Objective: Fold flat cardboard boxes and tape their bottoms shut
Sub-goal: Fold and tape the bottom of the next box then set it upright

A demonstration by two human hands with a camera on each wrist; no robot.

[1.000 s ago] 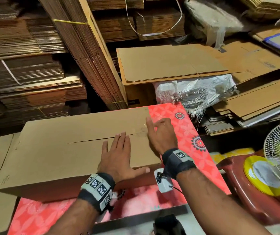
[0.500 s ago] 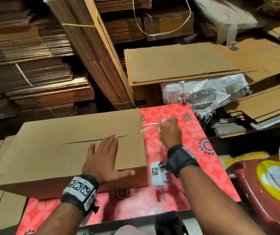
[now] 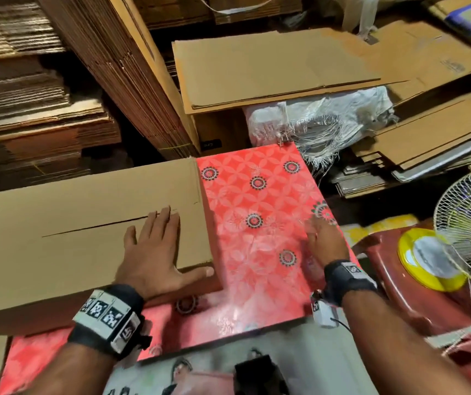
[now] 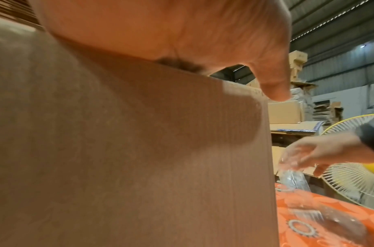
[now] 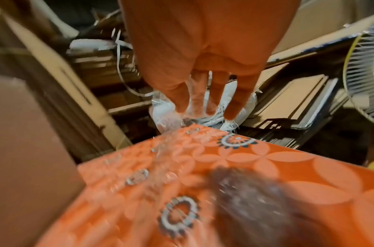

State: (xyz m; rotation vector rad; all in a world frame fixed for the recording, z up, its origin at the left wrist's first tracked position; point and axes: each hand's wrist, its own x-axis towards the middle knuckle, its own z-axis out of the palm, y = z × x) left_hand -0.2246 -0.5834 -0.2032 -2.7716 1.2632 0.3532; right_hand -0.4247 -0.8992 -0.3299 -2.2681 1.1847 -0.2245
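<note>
On the closed box (image 3: 80, 223), left hand (image 3: 154, 252) flat; right hand (image 3: 324, 243) pinching clear tape (image 4: 291, 177) (blurred).

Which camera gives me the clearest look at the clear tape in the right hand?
The left wrist view: it shows the clear tape side-on, hanging crumpled from the right hand above the red table. The right wrist view shows only blurred film between the fingers. In the head view it is scarcely visible.
</note>
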